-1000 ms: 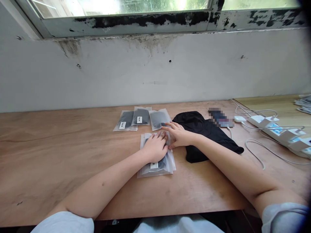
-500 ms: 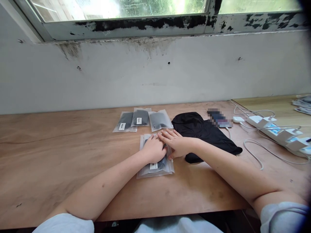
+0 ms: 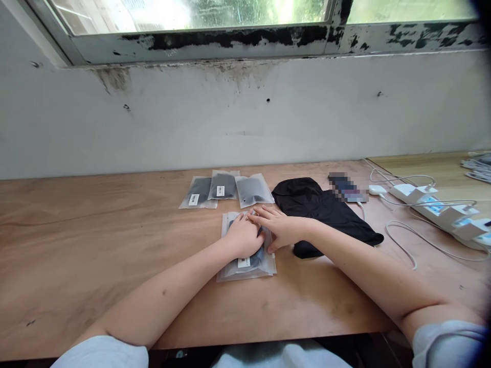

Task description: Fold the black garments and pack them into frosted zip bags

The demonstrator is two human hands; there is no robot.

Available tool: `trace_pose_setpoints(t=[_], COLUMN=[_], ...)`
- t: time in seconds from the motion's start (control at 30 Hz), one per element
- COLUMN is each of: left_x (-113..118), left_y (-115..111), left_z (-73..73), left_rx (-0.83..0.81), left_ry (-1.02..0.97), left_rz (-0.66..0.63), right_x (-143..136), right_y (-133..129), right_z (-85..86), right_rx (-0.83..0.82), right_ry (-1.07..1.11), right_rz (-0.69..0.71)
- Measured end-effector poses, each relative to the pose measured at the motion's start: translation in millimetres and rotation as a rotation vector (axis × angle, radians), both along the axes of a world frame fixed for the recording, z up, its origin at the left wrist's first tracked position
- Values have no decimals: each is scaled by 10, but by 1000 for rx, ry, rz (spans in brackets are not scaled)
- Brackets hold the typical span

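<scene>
Frosted plastic bags (image 3: 230, 271) with dark contents and a white label lie stacked near the middle of the wooden table. My left hand (image 3: 244, 236) rests on top of the stack, its fingers lying over the dark contents. My right hand (image 3: 279, 227) is at the stack's right edge, its fingers spread and their tips touching the fingers of my left hand. Behind the stack lie three more frosted bags, a left one (image 3: 199, 191), a middle one (image 3: 223, 185) and a right one (image 3: 254, 190). A black cloth (image 3: 332, 209) is spread beside my right hand.
A phone (image 3: 346, 187) with a cable lies behind the black cloth. At the right stands a white power strip (image 3: 441, 209) with several plugs and loose white cables. The wall (image 3: 192, 122) rises behind the table (image 3: 95, 230).
</scene>
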State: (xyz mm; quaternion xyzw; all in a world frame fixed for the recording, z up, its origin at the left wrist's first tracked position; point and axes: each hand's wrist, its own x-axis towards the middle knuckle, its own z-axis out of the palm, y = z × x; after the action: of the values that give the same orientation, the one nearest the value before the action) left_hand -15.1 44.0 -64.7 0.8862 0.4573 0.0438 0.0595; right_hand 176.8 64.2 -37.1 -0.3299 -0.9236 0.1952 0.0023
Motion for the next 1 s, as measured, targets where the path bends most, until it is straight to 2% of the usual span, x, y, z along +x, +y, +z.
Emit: trace_pose_setpoints(t=[0.23, 0.4, 0.53, 0.63, 0.73, 0.9, 1.0], left_x=[14, 10, -29, -115, -233, -397, -461], left_y=[-7, -9, 6, 98, 259, 495, 568], left_z=[36, 0, -44, -50, -44, -70, -101], left_rx=[-37, -9, 25, 43, 131, 278, 262], left_ry=[-31, -100, -349, -606, -740, -683, -609], left_rz=[6, -10, 51, 193, 314, 239, 207], right_x=[-49, -65, -40, -29, -103, -356, -427], right_y=[-92, -131, -125, -174, -313, -551, -592], right_z=[-32, -9, 24, 80, 105, -63, -144], right_rx=[-60, -66, -122, -121, -63, 111, 185], right_ry=[-61, -74, -25, -19, 34, 57, 42], right_rz=[20, -2, -25, -25, 14, 10, 16])
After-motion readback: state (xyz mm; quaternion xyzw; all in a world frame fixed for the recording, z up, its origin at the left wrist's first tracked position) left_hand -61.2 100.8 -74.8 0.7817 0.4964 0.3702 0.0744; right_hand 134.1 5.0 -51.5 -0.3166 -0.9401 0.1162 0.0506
